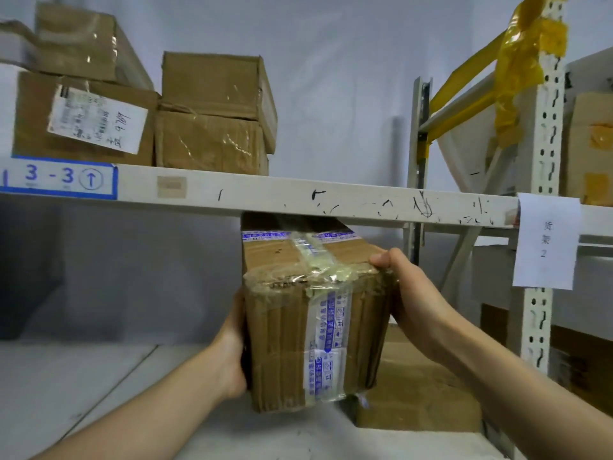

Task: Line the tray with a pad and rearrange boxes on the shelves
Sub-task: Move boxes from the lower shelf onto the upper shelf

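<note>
With the left hand (232,353) and right hand (411,293) gripping the taped box (315,320) by its sides below the shelf beam (298,197), keep it level and clear of that beam.

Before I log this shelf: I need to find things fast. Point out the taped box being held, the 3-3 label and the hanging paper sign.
taped box (311,330), head view, front face.
3-3 label (59,179), head view, centre.
paper sign (546,242), head view, middle.

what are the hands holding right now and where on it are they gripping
Both hands hold one taped cardboard box by its sides: the left hand presses its left face, low down, and the right hand grips the upper right edge, thumb on top.
</note>
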A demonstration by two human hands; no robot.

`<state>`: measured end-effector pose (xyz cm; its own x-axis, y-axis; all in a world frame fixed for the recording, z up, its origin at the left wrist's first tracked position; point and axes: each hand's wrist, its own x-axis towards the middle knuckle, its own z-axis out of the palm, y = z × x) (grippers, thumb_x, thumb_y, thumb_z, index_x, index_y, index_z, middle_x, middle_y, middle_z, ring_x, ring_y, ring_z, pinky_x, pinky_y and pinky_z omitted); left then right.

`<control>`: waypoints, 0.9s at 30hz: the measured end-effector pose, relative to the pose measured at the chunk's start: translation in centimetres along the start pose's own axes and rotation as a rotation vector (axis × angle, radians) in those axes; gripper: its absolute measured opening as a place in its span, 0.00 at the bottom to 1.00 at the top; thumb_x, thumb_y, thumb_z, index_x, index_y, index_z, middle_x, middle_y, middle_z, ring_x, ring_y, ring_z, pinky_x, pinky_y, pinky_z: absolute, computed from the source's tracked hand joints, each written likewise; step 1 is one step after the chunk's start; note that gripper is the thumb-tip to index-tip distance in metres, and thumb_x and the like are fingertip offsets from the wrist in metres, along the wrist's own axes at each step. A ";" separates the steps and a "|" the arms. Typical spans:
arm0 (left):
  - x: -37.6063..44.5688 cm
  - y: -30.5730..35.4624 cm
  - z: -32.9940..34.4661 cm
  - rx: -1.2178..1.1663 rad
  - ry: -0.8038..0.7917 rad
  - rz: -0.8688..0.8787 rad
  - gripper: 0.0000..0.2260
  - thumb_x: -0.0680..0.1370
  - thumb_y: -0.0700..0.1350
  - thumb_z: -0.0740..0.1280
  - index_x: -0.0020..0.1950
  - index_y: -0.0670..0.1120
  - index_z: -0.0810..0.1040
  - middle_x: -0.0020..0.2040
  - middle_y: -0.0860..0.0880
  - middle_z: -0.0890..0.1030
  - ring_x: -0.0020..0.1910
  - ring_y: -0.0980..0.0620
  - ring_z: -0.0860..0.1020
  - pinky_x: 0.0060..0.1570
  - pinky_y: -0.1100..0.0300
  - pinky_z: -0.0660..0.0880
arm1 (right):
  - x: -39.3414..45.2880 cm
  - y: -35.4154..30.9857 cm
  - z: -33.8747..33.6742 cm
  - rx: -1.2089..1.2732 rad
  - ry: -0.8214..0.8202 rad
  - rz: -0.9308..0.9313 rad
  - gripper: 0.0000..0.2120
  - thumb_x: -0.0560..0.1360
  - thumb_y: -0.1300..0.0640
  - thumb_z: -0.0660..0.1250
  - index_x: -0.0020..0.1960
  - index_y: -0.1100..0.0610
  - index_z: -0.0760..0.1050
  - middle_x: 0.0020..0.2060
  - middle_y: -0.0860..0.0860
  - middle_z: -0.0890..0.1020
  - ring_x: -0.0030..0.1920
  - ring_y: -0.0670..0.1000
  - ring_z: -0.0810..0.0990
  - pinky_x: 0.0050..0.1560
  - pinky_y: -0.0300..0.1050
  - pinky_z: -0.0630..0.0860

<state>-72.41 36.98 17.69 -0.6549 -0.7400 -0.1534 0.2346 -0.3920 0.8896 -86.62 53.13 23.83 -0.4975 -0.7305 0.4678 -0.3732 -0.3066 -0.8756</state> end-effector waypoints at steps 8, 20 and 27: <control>-3.2 -0.1 -9.7 -0.161 0.170 0.022 0.41 0.68 0.77 0.57 0.39 0.40 0.88 0.44 0.34 0.85 0.45 0.37 0.83 0.49 0.44 0.78 | -0.5 0.8 9.2 0.018 -0.220 0.099 0.17 0.76 0.57 0.57 0.48 0.43 0.83 0.47 0.48 0.87 0.52 0.53 0.84 0.58 0.49 0.77; -8.8 -0.1 -26.2 -0.345 0.605 0.155 0.38 0.66 0.76 0.63 0.65 0.51 0.80 0.59 0.38 0.82 0.59 0.35 0.79 0.64 0.35 0.70 | -2.1 0.9 23.4 -0.140 -0.616 0.192 0.27 0.75 0.60 0.54 0.63 0.30 0.69 0.58 0.48 0.76 0.58 0.56 0.75 0.53 0.62 0.81; -13.0 1.7 -30.0 -0.474 0.705 0.407 0.37 0.66 0.75 0.62 0.67 0.52 0.77 0.59 0.40 0.82 0.56 0.37 0.80 0.56 0.39 0.76 | -2.7 -1.4 29.1 -0.061 -0.692 0.103 0.31 0.74 0.67 0.54 0.62 0.34 0.73 0.54 0.50 0.79 0.49 0.55 0.78 0.51 0.59 0.83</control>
<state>-41.95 29.51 8.25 0.0909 -0.9684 -0.2323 0.7194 -0.0974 0.6877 -61.93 37.81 20.29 0.0724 -0.9807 0.1816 -0.4044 -0.1954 -0.8935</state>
